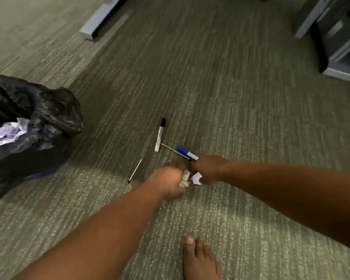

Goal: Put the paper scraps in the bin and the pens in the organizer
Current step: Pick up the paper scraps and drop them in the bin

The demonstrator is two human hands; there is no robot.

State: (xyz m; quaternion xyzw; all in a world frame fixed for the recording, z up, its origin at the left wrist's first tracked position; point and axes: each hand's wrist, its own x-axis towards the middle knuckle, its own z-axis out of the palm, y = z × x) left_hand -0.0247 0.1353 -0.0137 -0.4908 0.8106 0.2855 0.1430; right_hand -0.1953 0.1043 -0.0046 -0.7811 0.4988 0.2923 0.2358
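Note:
My left hand (pixel 167 183) and my right hand (pixel 208 169) meet low over the carpet, each closed on crumpled white paper scraps (pixel 185 179). A second white scrap (pixel 197 178) shows under the right hand. Just beyond them lie a black-capped white marker (pixel 160 137), a blue-capped marker (pixel 187 152), a thin silver pen (pixel 175 151) and a thin pale pen (pixel 135 170). The bin (pixel 28 134), lined with a black bag, stands at the left and holds white paper (pixel 6 134). No organizer is in view.
A bare foot (pixel 201 259) stands on the carpet at the bottom edge. A grey desk foot (pixel 97 23) runs along the floor at the top left. Grey furniture (pixel 339 37) fills the top right corner.

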